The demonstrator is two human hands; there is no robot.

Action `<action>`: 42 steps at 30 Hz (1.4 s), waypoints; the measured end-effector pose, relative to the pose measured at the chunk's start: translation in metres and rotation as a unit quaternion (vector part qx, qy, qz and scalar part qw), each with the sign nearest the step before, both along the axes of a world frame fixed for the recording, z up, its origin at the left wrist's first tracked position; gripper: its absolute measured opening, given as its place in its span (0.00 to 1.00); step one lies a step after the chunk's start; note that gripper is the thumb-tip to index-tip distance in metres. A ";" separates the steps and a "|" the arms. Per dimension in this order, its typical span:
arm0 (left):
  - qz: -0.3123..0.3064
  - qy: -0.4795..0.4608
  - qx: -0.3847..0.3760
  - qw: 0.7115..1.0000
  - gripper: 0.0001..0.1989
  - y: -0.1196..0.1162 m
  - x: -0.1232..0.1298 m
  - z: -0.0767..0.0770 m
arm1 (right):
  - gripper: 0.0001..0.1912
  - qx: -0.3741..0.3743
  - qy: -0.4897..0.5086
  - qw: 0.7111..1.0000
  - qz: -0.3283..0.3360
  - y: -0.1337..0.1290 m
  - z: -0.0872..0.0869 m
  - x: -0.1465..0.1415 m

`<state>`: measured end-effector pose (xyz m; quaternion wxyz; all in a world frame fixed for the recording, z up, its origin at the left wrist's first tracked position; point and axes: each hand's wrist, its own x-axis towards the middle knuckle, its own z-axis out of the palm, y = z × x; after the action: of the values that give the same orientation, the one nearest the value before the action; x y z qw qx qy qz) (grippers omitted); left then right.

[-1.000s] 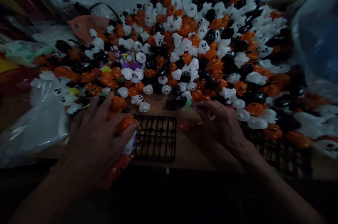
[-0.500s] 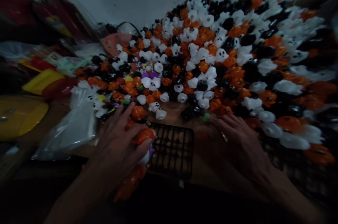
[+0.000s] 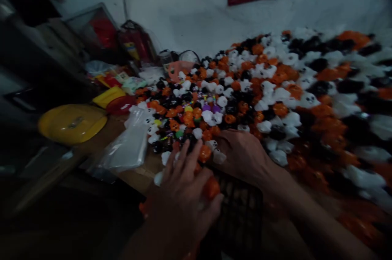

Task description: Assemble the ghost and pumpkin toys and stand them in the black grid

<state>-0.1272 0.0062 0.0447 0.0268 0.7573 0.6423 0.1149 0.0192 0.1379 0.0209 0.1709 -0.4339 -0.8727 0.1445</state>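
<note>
Left hand [image 3: 186, 190]: fingers spread, a glossy rounded orange plastic piece [image 3: 211, 187] between thumb and forefinger. Right hand [image 3: 245, 151], grip unclear: just beyond the black plastic grid tray [image 3: 241, 205].

From where I stand, the left hand [image 3: 185, 190] is bare and long-fingered, the right hand [image 3: 243, 151] bare too, running into a slim, uncovered right forearm [image 3: 301, 196].

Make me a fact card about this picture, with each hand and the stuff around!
Left hand: orange piece by the thumb; grip unclear
Right hand: at the pile's near edge; anything held is hidden
Pile: orange, black and white pieces, some with faces
Tray: black grid, right of the left hand
Bag: clear plastic, left of the pile
Light: dim
</note>
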 end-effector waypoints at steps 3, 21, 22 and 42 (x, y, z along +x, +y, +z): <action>0.011 -0.038 -0.002 0.999 0.14 0.000 0.002 0.001 | 0.11 -0.026 0.039 0.995 0.085 0.028 0.011 -0.025; 0.145 0.003 0.148 0.978 0.18 0.030 0.035 -0.104 | 0.10 0.166 -0.278 0.875 0.361 0.054 0.003 -0.231; 0.142 0.001 0.144 0.979 0.17 0.031 0.037 -0.105 | 0.10 0.161 -0.277 0.877 0.358 0.057 -0.005 -0.231; -0.007 0.001 0.006 1.000 0.17 0.003 -0.004 0.001 | 0.12 0.106 0.091 0.985 0.101 0.043 0.086 0.001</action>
<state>-0.1316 0.0095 0.0456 0.0225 0.7619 0.6365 0.1176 0.0207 0.1808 0.1072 0.2792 -0.3085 -0.9030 0.1069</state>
